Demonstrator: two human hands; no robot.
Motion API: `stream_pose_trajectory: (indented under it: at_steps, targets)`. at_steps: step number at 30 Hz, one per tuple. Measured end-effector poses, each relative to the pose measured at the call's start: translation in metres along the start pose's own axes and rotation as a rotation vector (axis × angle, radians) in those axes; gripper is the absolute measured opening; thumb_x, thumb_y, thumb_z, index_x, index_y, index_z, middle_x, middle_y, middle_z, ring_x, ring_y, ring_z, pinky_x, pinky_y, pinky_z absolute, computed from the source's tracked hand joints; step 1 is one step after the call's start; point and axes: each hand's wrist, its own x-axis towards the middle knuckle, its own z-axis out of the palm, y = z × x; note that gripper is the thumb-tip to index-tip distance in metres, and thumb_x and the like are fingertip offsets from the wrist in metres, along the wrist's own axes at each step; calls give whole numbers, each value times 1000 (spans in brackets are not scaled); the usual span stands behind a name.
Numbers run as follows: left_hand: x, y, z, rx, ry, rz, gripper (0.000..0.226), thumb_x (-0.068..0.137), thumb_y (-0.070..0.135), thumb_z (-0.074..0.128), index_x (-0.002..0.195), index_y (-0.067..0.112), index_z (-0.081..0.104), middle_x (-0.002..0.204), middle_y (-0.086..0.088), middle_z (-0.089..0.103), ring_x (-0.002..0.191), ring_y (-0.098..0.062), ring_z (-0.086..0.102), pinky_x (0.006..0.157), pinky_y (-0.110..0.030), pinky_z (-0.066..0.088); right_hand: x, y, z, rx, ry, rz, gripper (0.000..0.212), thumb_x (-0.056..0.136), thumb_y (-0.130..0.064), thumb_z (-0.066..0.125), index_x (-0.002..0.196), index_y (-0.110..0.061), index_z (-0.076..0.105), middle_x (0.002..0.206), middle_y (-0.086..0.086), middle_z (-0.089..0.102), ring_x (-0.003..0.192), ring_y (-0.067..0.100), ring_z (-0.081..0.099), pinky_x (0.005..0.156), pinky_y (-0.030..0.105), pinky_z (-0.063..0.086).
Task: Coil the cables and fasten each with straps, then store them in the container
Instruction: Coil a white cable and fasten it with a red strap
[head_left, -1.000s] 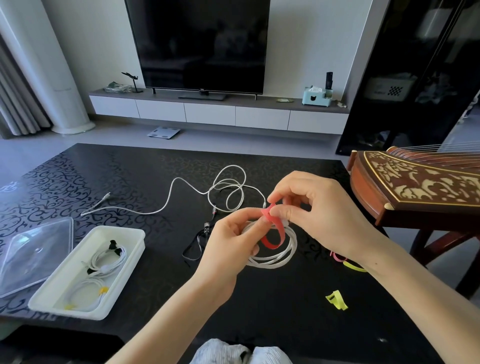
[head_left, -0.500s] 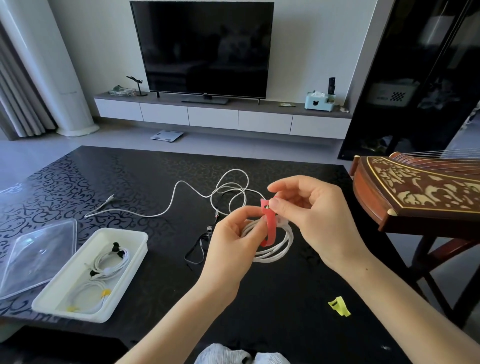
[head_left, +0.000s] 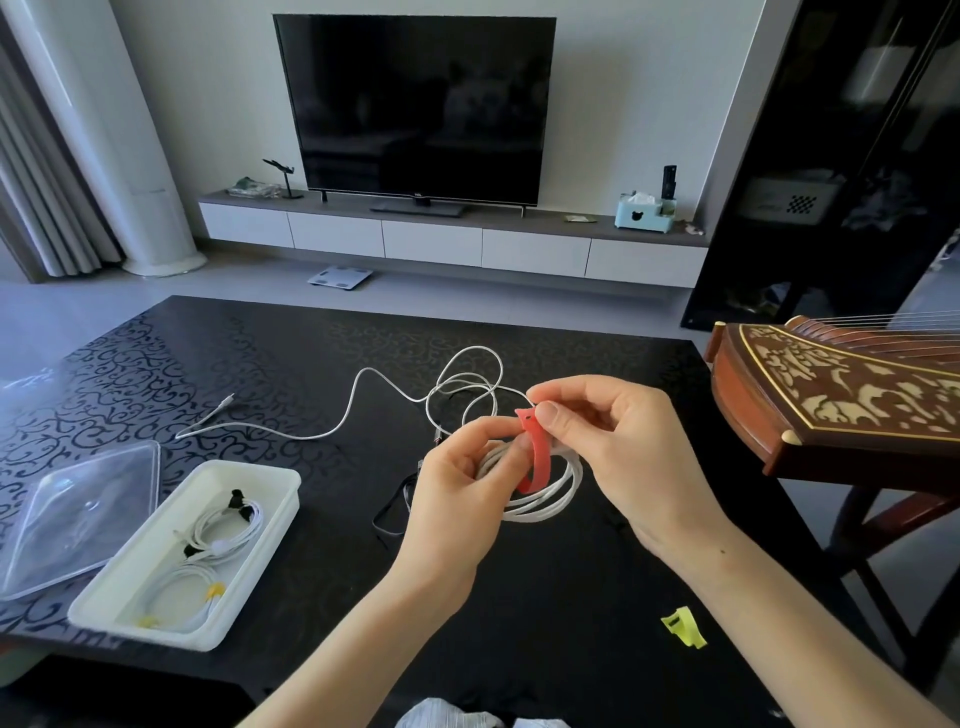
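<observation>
Hands meet above the middle of the black table, and from my end I read both as occupied. The left hand has its fingers curled round a coiled white cable, keeping the loops bunched together. The right hand pinches the top end of a red strap between thumb and forefinger. The strap drops from that pinch and curves under the coil. I cannot tell where its lower end goes.

Taking the hands as the clock's centre, a loose white cable sprawls uncoiled on the table at 11 o'clock. A thin black cable lies just beside the left hand at 9. At 8 o'clock, well apart, I see the white container, open, with two tied coils inside: one with black straps in the far half, one with yellow ties in the near half. A clear lid lies just beside the container, on its 9 o'clock side. A yellow strap lies alone at 4 o'clock. A carved wooden zither stands at 2 o'clock, beside the table.
</observation>
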Motion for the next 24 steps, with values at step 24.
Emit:
stream_pose_trajectory:
  at_steps: [24]
  targets:
    - [3, 27, -28, 215, -329, 34, 22, 95, 12, 51, 93, 15, 72, 52, 17, 56, 47, 2, 42, 50, -5, 34, 38, -21, -13, -333, 99, -305, 16, 91, -8, 58, 77, -11, 66, 78, -1, 65, 68, 10, 61, 61, 25, 52]
